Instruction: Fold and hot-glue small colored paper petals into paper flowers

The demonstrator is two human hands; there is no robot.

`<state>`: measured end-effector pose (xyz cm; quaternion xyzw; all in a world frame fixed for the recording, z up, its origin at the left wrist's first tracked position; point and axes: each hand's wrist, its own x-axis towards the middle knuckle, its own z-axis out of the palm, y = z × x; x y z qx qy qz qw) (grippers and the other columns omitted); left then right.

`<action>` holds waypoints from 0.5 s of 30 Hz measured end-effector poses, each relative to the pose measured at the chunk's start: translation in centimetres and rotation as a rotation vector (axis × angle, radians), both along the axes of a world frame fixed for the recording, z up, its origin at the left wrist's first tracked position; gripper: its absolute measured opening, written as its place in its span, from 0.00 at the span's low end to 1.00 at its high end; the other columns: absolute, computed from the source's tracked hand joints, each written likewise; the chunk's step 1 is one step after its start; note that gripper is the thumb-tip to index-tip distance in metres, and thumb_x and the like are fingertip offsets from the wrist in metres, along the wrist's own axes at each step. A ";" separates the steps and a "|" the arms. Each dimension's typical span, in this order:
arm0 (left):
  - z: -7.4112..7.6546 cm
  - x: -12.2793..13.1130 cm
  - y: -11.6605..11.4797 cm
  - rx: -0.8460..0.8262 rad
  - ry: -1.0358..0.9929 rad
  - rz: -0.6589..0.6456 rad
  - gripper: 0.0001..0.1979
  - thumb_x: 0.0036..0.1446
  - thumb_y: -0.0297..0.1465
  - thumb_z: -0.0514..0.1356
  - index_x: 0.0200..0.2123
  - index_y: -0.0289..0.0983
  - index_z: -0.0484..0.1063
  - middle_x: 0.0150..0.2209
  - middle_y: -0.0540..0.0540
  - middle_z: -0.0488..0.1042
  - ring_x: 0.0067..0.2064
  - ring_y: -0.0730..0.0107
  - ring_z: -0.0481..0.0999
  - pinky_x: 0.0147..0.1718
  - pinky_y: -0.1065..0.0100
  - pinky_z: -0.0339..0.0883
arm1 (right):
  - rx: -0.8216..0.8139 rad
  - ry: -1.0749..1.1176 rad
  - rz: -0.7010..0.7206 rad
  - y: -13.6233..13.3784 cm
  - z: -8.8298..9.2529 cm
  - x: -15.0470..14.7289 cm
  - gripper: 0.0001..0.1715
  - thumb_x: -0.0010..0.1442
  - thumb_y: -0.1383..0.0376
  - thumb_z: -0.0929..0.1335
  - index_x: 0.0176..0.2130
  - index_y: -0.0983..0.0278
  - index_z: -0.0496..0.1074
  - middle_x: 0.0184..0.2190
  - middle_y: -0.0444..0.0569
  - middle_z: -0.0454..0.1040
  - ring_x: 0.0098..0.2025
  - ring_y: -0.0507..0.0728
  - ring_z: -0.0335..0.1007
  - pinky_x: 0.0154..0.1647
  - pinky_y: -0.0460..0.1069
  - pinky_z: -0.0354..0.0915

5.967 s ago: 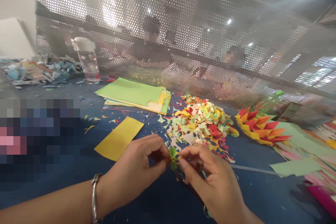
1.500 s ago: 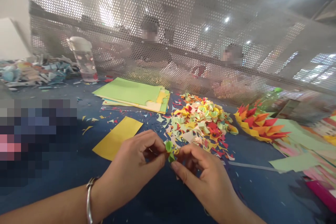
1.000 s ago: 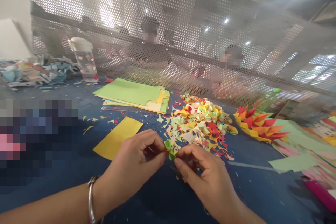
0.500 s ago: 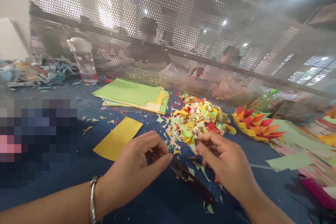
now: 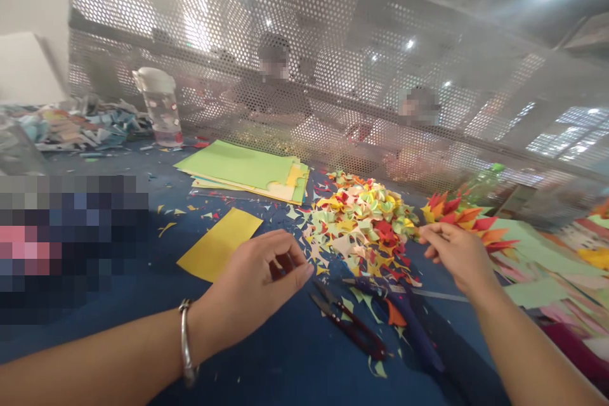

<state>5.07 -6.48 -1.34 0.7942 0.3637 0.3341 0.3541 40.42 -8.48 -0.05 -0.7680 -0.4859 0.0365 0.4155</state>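
Observation:
My left hand point(image 5: 269, 285) is curled above the table with thumb and fingertips together; anything between them is too small to make out. A yellow paper sheet point(image 5: 219, 244) lies just beyond it. Thread snips point(image 5: 354, 323) with dark red handles rest to its right, beside a purple glue gun point(image 5: 413, 317) with an orange trigger. My right hand point(image 5: 454, 254) has its fingers pinched at the right edge of a heap of small folded paper pieces point(image 5: 371, 209); what they hold, if anything, is hidden. Behind that hand stands a red, orange and yellow folded-paper piece point(image 5: 461, 212).
A stack of green and yellow paper point(image 5: 242, 165) lies at the back. Scraps surround the heap. Pale green sheets point(image 5: 537, 295) cover the right side. A clear bottle point(image 5: 164, 111) stands back left near a shredded pile point(image 5: 90, 124). A perforated metal screen point(image 5: 314, 63) borders the table.
My right hand has moved right and away from me, from above the glue gun to the heap's edge, uncovering the glue gun. My left hand has stayed almost in place.

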 end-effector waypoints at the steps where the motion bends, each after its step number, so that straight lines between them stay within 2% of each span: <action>1: 0.0 0.0 0.1 0.001 0.001 0.007 0.09 0.59 0.35 0.58 0.29 0.37 0.71 0.28 0.51 0.72 0.27 0.74 0.69 0.26 0.73 0.64 | -0.023 -0.013 0.004 -0.1 -0.2 0.1 0.15 0.51 0.55 0.67 0.26 0.64 0.71 0.22 0.53 0.76 0.18 0.55 0.68 0.17 0.48 0.64; 4: 0.0 -0.1 0.4 -0.001 0.003 0.029 0.10 0.60 0.36 0.57 0.30 0.37 0.71 0.28 0.51 0.72 0.27 0.74 0.69 0.26 0.73 0.64 | -0.097 -0.083 0.026 -1.2 0.1 -0.2 0.16 0.52 0.53 0.68 0.24 0.62 0.71 0.20 0.49 0.74 0.16 0.55 0.67 0.19 0.49 0.63; 7: 0.1 0.0 0.7 -0.008 0.022 0.070 0.10 0.59 0.36 0.58 0.29 0.37 0.71 0.27 0.51 0.73 0.27 0.74 0.69 0.26 0.73 0.63 | -0.176 -0.155 0.062 -3.4 1.2 -1.5 0.20 0.54 0.51 0.68 0.20 0.60 0.67 0.12 0.42 0.67 0.15 0.54 0.63 0.20 0.48 0.57; 8: 0.2 0.0 0.7 -0.012 0.029 0.081 0.10 0.59 0.36 0.58 0.29 0.37 0.71 0.27 0.51 0.73 0.27 0.74 0.69 0.26 0.74 0.63 | -0.219 -0.178 0.087 -4.2 1.4 -2.1 0.22 0.55 0.49 0.68 0.19 0.60 0.65 0.10 0.41 0.64 0.14 0.53 0.61 0.20 0.48 0.56; 9: 0.2 0.1 0.8 -0.013 0.034 0.088 0.09 0.58 0.36 0.58 0.29 0.37 0.71 0.27 0.51 0.73 0.27 0.74 0.70 0.26 0.74 0.63 | -0.338 -0.229 0.150 -5.0 1.6 -2.7 0.24 0.58 0.48 0.65 0.19 0.60 0.63 0.11 0.41 0.64 0.15 0.53 0.62 0.21 0.48 0.55; 11: 0.2 0.3 0.9 -0.009 0.041 0.092 0.08 0.58 0.35 0.58 0.29 0.37 0.71 0.27 0.51 0.73 0.27 0.74 0.70 0.27 0.74 0.64 | -0.541 -0.268 0.265 -6.5 1.3 -4.0 0.24 0.60 0.47 0.64 0.22 0.60 0.63 0.13 0.40 0.63 0.18 0.54 0.64 0.23 0.47 0.55; 13: 0.1 0.4 0.9 0.007 0.040 0.093 0.08 0.58 0.34 0.58 0.29 0.37 0.71 0.28 0.51 0.74 0.28 0.74 0.71 0.27 0.74 0.64 | -0.675 -0.272 0.309 -7.7 0.4 -5.0 0.24 0.59 0.46 0.64 0.24 0.60 0.64 0.17 0.41 0.65 0.20 0.54 0.63 0.22 0.47 0.51; 15: 0.1 0.4 0.9 0.028 0.042 0.089 0.07 0.57 0.34 0.58 0.29 0.38 0.71 0.28 0.51 0.74 0.28 0.74 0.71 0.28 0.74 0.64 | -0.703 -0.269 0.318 -8.4 -0.7 -5.5 0.24 0.58 0.45 0.65 0.25 0.61 0.64 0.18 0.41 0.65 0.21 0.54 0.63 0.22 0.47 0.51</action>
